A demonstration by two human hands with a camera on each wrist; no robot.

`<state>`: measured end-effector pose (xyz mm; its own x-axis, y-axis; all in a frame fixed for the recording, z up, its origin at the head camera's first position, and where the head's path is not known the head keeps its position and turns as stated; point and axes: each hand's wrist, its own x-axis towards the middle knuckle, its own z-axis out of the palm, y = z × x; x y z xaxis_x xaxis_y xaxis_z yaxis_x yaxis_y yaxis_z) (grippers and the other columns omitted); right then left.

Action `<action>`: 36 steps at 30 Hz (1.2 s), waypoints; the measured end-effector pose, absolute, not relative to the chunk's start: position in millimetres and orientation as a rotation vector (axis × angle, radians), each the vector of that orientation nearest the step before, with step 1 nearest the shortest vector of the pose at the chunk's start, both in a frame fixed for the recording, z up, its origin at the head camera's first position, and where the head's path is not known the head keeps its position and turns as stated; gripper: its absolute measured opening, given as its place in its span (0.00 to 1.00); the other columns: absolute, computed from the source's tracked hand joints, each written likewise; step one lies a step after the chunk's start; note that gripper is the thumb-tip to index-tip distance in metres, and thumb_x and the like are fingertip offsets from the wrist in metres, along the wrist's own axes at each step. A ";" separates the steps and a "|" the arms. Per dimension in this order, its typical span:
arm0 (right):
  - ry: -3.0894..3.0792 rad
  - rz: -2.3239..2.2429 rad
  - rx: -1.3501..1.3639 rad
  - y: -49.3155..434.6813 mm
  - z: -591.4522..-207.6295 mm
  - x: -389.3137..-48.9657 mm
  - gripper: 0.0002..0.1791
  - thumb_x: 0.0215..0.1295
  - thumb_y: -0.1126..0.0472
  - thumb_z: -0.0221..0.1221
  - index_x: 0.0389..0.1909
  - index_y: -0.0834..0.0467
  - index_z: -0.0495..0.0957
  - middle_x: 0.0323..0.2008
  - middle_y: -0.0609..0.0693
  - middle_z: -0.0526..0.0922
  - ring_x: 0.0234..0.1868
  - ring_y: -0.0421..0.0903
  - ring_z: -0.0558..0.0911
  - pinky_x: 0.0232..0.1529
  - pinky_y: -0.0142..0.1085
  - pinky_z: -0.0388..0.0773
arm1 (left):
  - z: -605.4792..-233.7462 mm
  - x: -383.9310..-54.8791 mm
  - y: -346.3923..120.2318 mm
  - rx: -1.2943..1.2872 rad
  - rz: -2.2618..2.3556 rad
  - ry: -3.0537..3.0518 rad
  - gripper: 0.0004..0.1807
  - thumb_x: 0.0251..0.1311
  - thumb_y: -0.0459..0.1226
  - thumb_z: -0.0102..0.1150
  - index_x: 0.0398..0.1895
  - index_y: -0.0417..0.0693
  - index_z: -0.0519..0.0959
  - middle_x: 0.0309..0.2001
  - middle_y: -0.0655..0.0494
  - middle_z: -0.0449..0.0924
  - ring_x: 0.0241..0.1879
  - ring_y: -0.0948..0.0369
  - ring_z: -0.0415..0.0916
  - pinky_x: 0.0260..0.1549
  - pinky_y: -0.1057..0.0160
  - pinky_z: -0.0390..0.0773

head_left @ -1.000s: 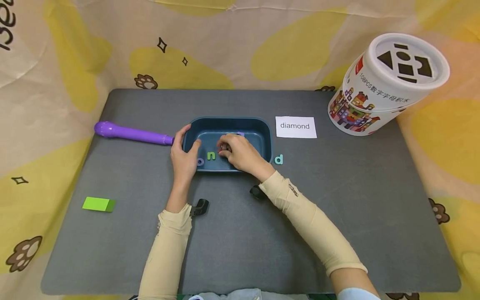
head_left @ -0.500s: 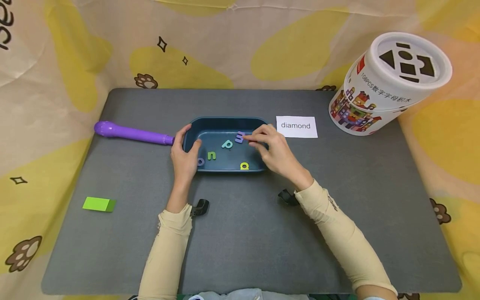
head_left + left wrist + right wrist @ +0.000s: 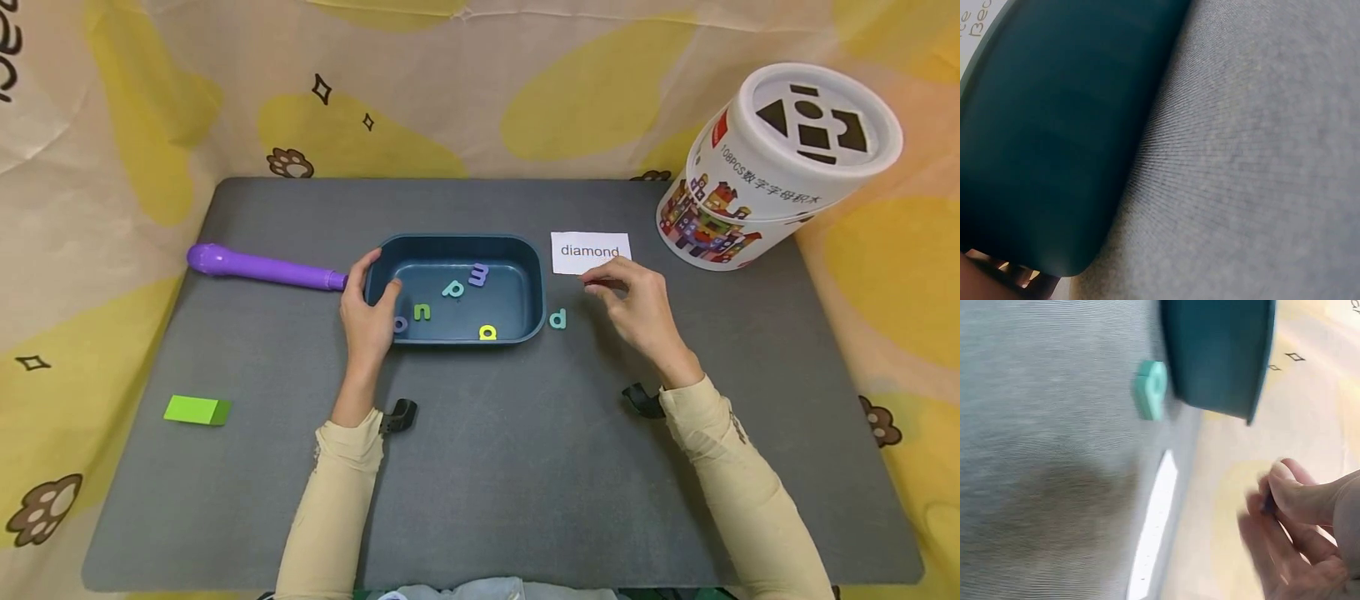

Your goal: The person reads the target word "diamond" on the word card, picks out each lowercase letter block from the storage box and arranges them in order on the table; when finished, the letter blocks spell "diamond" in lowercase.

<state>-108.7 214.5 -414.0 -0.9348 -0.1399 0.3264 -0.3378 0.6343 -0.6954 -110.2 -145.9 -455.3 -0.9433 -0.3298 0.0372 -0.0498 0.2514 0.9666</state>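
Note:
My left hand [image 3: 367, 321] grips the left end of a dark teal tray [image 3: 542, 292], thumb over the rim and fingers round the outside. Inside the tray lie a purple m [image 3: 478, 275], a teal letter [image 3: 453, 289], a green n [image 3: 422, 312], a yellow letter [image 3: 487, 332] and a purple o [image 3: 401, 324] beside my thumb. My right hand [image 3: 637, 312] is raised off the table just below the word card [image 3: 585, 250], which reads "diamond". Between its thumb and fingers it pinches a small dark piece [image 3: 1268, 504], mostly hidden. A teal d [image 3: 557, 319] lies right of the tray.
A tall white block tub [image 3: 772, 175] stands at the back right. A purple stick [image 3: 277, 269] lies left of the tray, its end by my left hand. A green block [image 3: 197, 409] rests on the grey table [image 3: 480, 467] at left.
My right hand has come out of the tray and moved right, towards the card, with a small dark piece pinched in it. My left hand has stayed on the tray.

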 end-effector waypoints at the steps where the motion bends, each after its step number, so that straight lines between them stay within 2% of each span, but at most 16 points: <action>1: -2.636 1.175 0.378 216.3 -417.3 -107.8 0.06 0.62 0.75 0.70 0.38 0.65 0.90 0.38 0.58 0.90 0.43 0.52 0.84 0.48 0.34 0.78 | -455.3 -110.3 -146.1 0.353 -1.755 -2.287 0.29 0.69 0.35 0.65 0.73 0.57 0.76 0.76 0.61 0.72 0.80 0.64 0.59 0.81 0.52 0.54; 3: -2.680 1.164 0.363 218.0 -423.9 -105.7 0.05 0.62 0.74 0.71 0.38 0.64 0.91 0.38 0.58 0.91 0.41 0.52 0.84 0.46 0.41 0.77 | -455.5 -110.5 -146.4 0.349 -1.756 -2.284 0.29 0.69 0.35 0.65 0.73 0.57 0.76 0.76 0.61 0.72 0.81 0.64 0.59 0.81 0.52 0.54; 4: -2.704 1.163 0.351 218.2 -427.3 -104.9 0.05 0.62 0.73 0.71 0.38 0.64 0.91 0.38 0.58 0.91 0.40 0.52 0.84 0.44 0.42 0.76 | -455.4 -110.4 -146.5 0.347 -1.753 -2.285 0.29 0.69 0.35 0.65 0.73 0.58 0.76 0.76 0.61 0.72 0.80 0.64 0.59 0.81 0.53 0.54; 9: -2.796 1.270 0.240 217.1 -441.8 -101.6 0.04 0.63 0.70 0.73 0.38 0.64 0.90 0.36 0.59 0.92 0.32 0.49 0.87 0.34 0.22 0.75 | -455.7 -110.4 -146.8 0.343 -1.743 -2.293 0.28 0.69 0.37 0.65 0.72 0.59 0.77 0.75 0.62 0.73 0.80 0.65 0.60 0.81 0.52 0.54; 11: -2.809 1.322 0.192 216.2 -445.1 -101.8 0.04 0.62 0.70 0.73 0.37 0.64 0.90 0.35 0.60 0.92 0.31 0.48 0.88 0.32 0.19 0.74 | -455.8 -110.5 -146.6 0.341 -1.745 -2.290 0.28 0.69 0.36 0.66 0.72 0.58 0.77 0.75 0.62 0.74 0.80 0.65 0.60 0.81 0.52 0.54; 15: -2.832 1.366 0.139 215.1 -448.0 -103.3 0.04 0.61 0.68 0.74 0.36 0.63 0.90 0.34 0.60 0.92 0.30 0.45 0.87 0.29 0.20 0.74 | -453.9 -110.5 -145.1 0.347 -1.755 -2.284 0.29 0.69 0.35 0.64 0.73 0.56 0.76 0.76 0.59 0.73 0.80 0.63 0.59 0.81 0.52 0.54; 21: -2.886 1.387 0.078 214.2 -452.7 -104.6 0.04 0.63 0.65 0.75 0.36 0.62 0.91 0.34 0.58 0.92 0.30 0.41 0.84 0.29 0.24 0.73 | -454.7 -110.1 -145.5 0.341 -1.750 -2.297 0.28 0.69 0.37 0.65 0.72 0.59 0.76 0.76 0.62 0.73 0.80 0.65 0.59 0.81 0.51 0.54; 30: -2.891 1.257 0.131 211.3 -455.7 -105.7 0.04 0.63 0.68 0.73 0.36 0.65 0.91 0.36 0.59 0.89 0.33 0.49 0.82 0.32 0.26 0.70 | -454.3 -109.7 -145.2 0.342 -1.751 -2.286 0.28 0.69 0.36 0.65 0.73 0.58 0.76 0.76 0.61 0.73 0.81 0.65 0.59 0.81 0.52 0.54; 36: -2.894 1.210 0.174 210.5 -449.5 -109.1 0.04 0.64 0.67 0.73 0.37 0.65 0.92 0.37 0.60 0.90 0.33 0.49 0.82 0.33 0.27 0.70 | -454.4 -109.7 -145.4 0.350 -1.756 -2.286 0.30 0.69 0.35 0.64 0.74 0.57 0.75 0.76 0.60 0.72 0.81 0.64 0.58 0.81 0.52 0.53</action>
